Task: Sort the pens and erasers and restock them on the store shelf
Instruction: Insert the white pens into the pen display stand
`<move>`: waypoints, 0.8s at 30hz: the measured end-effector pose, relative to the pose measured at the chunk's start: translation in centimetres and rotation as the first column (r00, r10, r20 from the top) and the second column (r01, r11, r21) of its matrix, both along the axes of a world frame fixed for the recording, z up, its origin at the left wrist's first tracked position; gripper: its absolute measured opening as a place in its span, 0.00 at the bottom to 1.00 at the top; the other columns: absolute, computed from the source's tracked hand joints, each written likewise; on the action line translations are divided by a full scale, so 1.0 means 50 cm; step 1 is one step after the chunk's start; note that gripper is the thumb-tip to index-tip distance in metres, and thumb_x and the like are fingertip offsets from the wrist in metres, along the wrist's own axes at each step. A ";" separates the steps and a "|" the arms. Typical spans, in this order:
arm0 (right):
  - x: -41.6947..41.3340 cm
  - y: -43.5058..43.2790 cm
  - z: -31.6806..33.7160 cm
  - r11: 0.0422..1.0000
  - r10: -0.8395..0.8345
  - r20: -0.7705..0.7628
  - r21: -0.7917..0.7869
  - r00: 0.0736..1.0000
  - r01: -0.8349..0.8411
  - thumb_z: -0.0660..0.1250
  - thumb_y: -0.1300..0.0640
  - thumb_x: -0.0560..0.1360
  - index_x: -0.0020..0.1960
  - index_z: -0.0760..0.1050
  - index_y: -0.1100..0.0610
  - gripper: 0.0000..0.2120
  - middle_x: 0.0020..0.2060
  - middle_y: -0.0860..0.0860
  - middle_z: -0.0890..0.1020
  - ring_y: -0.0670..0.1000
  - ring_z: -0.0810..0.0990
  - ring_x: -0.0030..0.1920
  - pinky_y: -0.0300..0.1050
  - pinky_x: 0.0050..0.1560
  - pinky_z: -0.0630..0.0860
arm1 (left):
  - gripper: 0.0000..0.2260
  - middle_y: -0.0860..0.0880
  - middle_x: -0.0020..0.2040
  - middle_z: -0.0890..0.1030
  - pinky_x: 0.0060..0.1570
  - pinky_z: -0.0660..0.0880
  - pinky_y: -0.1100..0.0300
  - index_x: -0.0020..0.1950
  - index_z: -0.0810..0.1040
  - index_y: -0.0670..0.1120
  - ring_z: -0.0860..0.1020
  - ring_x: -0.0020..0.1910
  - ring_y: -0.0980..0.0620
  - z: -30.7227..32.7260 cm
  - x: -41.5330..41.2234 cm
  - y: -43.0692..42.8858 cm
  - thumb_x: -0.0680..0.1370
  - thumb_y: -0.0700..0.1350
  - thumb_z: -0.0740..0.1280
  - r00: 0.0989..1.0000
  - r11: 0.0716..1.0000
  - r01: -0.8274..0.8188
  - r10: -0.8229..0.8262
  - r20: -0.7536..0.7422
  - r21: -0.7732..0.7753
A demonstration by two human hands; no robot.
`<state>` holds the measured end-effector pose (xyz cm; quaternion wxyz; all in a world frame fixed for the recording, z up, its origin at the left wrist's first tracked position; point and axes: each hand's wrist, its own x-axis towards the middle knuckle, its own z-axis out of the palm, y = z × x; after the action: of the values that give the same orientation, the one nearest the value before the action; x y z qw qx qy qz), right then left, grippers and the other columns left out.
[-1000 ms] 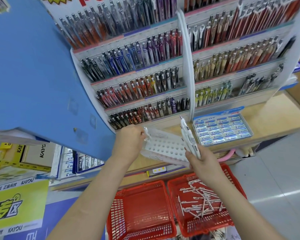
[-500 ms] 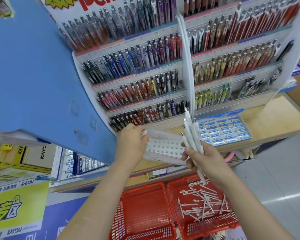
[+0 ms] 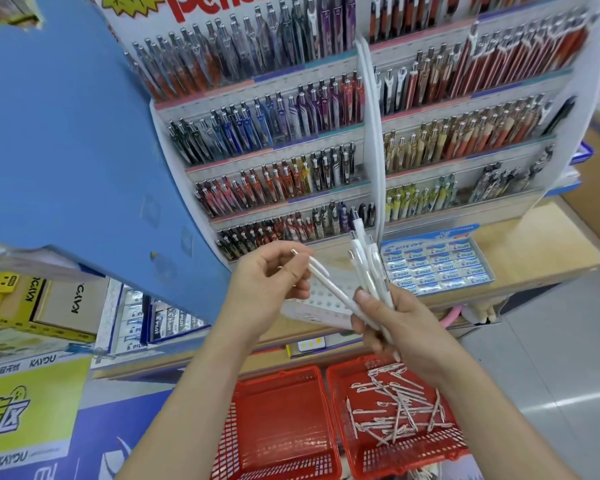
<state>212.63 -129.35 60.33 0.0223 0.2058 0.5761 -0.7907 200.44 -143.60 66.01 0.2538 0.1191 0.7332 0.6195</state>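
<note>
right hand point(image 3: 400, 327) clutching white pens point(image 3: 368, 268), left hand point(image 3: 267, 285) seemingly pinching one

r hand point(image 3: 400, 327) grips a bunch of white pens point(image 3: 368, 268), tips up. l hand point(image 3: 271, 285) pinches one white pen point(image 3: 329, 285) angled across toward the bunch. perforated white tray point(image 3: 321, 304) behind. below: 2 red baskets, r basket point(image 3: 400, 455) w/ loose pens, l basket point(image 3: 278, 427). eraser box point(image 3: 437, 268) on the shelf.

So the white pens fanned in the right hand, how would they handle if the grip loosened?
The white pens look smooth and glossy, so probably slippery against each other. The right hand pinches only their lower ends, so the splayed tops could likely fan wider or drop. Being thin and round, they would probably roll on the shelf.
</note>
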 end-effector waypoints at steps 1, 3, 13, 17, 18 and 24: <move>-0.001 -0.001 -0.003 1.000 -0.008 -0.007 0.020 1.000 0.009 0.61 0.55 0.79 0.46 0.71 0.59 0.08 0.33 0.54 0.76 0.48 0.68 0.26 0.37 0.24 0.63 | 0.06 0.43 0.36 0.78 0.34 0.78 0.59 0.47 0.81 0.40 0.76 0.33 0.49 0.003 -0.004 -0.005 0.78 0.38 0.64 1.000 1.000 -0.003 0.003 0.012 0.001; -0.006 -0.009 -0.012 0.997 -0.030 -0.047 0.074 0.998 0.033 0.62 0.58 0.79 0.44 0.70 0.60 0.07 0.31 0.52 0.76 0.47 0.66 0.27 0.37 0.25 0.61 | 0.07 0.43 0.35 0.78 0.34 0.78 0.60 0.47 0.81 0.39 0.76 0.33 0.49 0.006 -0.006 -0.009 0.78 0.40 0.64 0.999 0.999 -0.027 0.027 0.027 -0.017; -0.035 -0.019 -0.071 0.880 -0.098 -0.048 0.463 0.994 0.109 0.65 0.56 0.78 0.45 0.73 0.48 0.04 0.30 0.38 0.78 0.39 0.74 0.32 0.33 0.36 0.69 | 0.04 0.48 0.33 0.83 0.38 0.80 0.58 0.42 0.83 0.47 0.81 0.32 0.51 0.007 -0.038 -0.047 0.73 0.39 0.71 0.932 0.932 -0.277 0.200 -0.304 -0.235; -0.022 0.001 -0.118 0.735 -0.101 0.058 0.677 0.993 0.035 0.62 0.54 0.78 0.44 0.70 0.56 0.07 0.30 0.51 0.74 0.52 0.72 0.31 0.50 0.33 0.69 | 0.05 0.55 0.34 0.82 0.41 0.78 0.60 0.41 0.82 0.52 0.80 0.36 0.55 -0.006 -0.048 -0.058 0.74 0.43 0.69 0.818 0.838 -0.305 -0.013 -0.575 -0.452; -0.018 0.004 -0.125 0.714 -0.093 0.071 0.700 0.993 0.016 0.62 0.54 0.78 0.42 0.69 0.57 0.08 0.30 0.53 0.74 0.53 0.72 0.31 0.51 0.33 0.68 | 0.04 0.54 0.34 0.82 0.42 0.78 0.58 0.42 0.82 0.51 0.80 0.37 0.54 -0.014 -0.046 -0.056 0.74 0.43 0.69 0.796 0.821 -0.295 -0.072 -0.601 -0.488; -0.007 0.009 -0.144 0.586 -0.002 0.062 0.808 0.998 -0.049 0.62 0.55 0.78 0.44 0.69 0.53 0.05 0.30 0.50 0.75 0.52 0.74 0.32 0.52 0.33 0.71 | 0.04 0.48 0.39 0.83 0.46 0.77 0.51 0.47 0.83 0.46 0.79 0.40 0.49 -0.072 -0.056 -0.044 0.75 0.42 0.69 0.765 0.792 -0.258 -0.183 -0.618 -0.553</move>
<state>212.29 -128.92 53.14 -0.0471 0.2082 0.8743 -0.4360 197.64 -145.79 62.41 -0.0018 0.2199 0.9358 0.2755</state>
